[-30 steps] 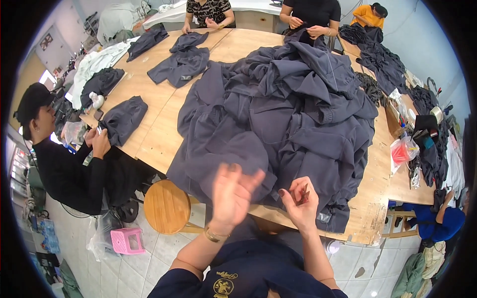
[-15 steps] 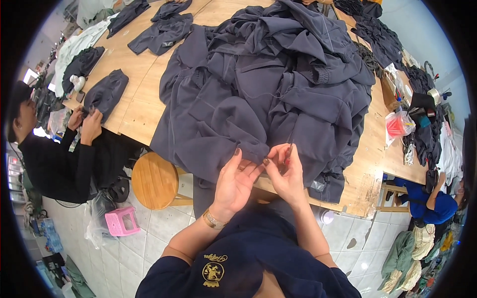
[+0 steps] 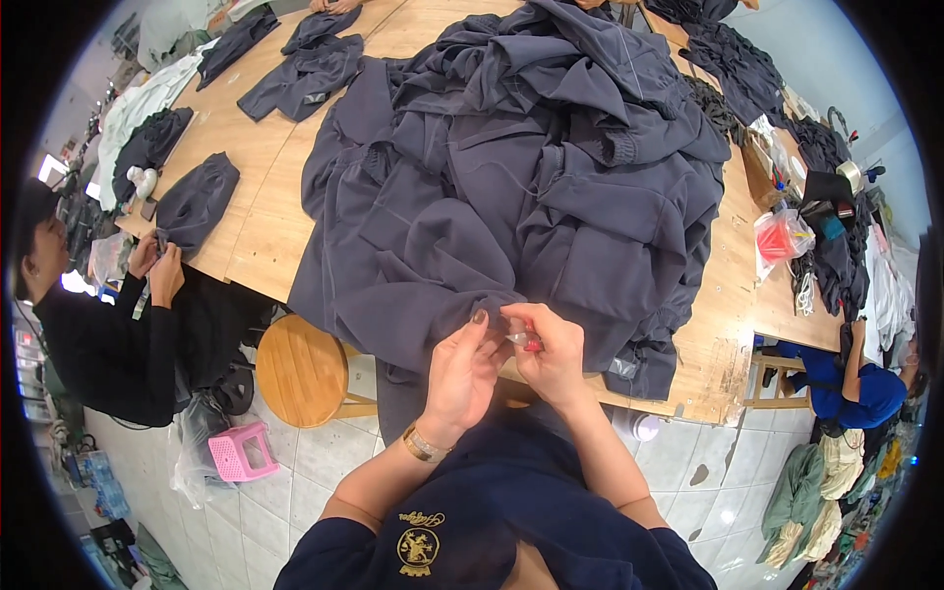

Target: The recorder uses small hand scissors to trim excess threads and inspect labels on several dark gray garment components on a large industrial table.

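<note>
A heap of dark grey garments [image 3: 511,177] covers the middle of the table and hangs over its near edge. At that edge my left hand [image 3: 460,379] pinches the hem of one garment [image 3: 423,315] between thumb and fingers. My right hand [image 3: 551,356] is closed around small red-handled thread snips [image 3: 532,343], close beside the left fingertips. The blade of the snips points toward the left hand; its very tip is hard to make out. Part of the hem is hidden behind my fingers.
A wooden table [image 3: 265,211] stretches ahead. On the left, a round wooden stool [image 3: 301,370], a pink plastic stool [image 3: 242,453] and a person in black handling a grey garment [image 3: 200,204]. A plastic bag with red contents [image 3: 782,238] lies right; a person in blue [image 3: 865,388] sits beyond.
My right hand has turned and shifted slightly left, bringing the snips' blade round from pointing away to pointing at my left fingers. The left hand's fingers have drawn together on the hem.
</note>
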`<control>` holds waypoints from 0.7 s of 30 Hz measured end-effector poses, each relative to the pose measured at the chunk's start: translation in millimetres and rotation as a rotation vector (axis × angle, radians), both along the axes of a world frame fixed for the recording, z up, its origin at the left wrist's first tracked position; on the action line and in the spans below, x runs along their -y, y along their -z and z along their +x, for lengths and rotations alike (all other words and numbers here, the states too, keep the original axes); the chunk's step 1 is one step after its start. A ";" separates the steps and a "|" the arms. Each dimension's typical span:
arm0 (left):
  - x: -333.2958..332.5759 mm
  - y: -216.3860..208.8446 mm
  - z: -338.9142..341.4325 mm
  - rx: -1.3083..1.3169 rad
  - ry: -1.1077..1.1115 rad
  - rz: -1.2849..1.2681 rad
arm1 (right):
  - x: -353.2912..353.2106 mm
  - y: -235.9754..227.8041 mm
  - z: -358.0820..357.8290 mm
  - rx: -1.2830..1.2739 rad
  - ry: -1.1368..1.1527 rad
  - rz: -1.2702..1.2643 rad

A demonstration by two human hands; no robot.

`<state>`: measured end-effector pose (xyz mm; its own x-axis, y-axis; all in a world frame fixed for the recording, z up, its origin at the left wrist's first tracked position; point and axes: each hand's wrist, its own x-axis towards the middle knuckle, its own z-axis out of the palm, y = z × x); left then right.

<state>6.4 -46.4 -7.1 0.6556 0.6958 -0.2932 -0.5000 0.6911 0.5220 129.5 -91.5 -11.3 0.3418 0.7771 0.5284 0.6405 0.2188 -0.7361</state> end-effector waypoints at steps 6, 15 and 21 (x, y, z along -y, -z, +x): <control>0.6 0.4 5.8 0.040 -0.037 -0.017 | 12.0 0.1 -2.9 -0.233 0.047 0.022; -4.2 -4.0 6.7 0.057 -0.105 0.001 | 22.3 2.3 2.4 -0.393 0.036 -0.088; -5.1 -3.6 9.0 -0.043 -0.180 0.082 | 17.5 8.3 8.4 -0.087 0.056 -0.161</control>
<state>15.4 -41.3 -3.5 0.5063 0.8235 -0.2560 -0.5878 0.5468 0.5962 137.9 -108.9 -19.6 0.4259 0.8279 0.3651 0.5811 0.0591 -0.8117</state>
